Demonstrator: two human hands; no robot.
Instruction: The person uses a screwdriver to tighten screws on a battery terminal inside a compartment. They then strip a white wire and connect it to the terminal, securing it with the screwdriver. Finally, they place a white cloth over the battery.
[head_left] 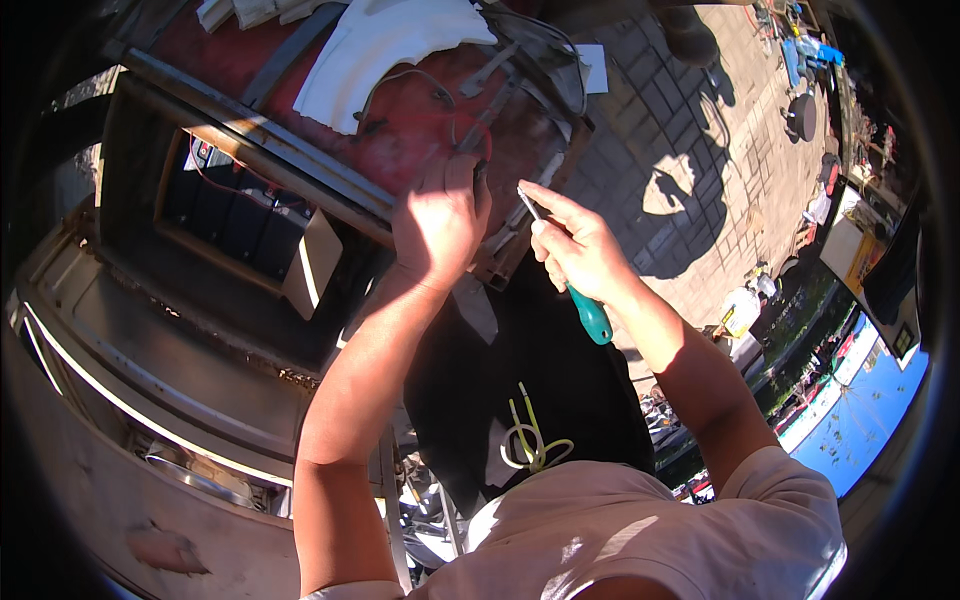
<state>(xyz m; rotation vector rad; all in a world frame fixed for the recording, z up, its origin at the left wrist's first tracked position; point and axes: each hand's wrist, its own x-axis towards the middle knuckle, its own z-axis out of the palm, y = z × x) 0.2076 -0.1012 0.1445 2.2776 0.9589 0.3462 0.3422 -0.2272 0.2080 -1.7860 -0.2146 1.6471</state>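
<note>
Held a screwdriver-like tool (594,318) at two o'clock in the right grip (578,252), closed firmly around the middle. Hid the upper handle behind fingers; left bare a smooth, rounded green end pointing to five o'clock and a slim, bright metal shaft pointing to eleven, beside the index fingertip. Could not make out the tip's shape.

Curled the left grip (438,220) at eleven o'clock, over the red table (395,155) and near a red cable (489,140). Could not tell whether closed on the small dark piece (481,174) by the thumb, mostly covered. Saw farther toward eleven a white curved sheet (385,55), cut off by the upper edge.

Noticed dark block-like units (235,215) at ten o'clock, partly lost in shade. Spotted a yellow-labelled white container (740,314) at three o'clock, with any print too small to read.
</note>
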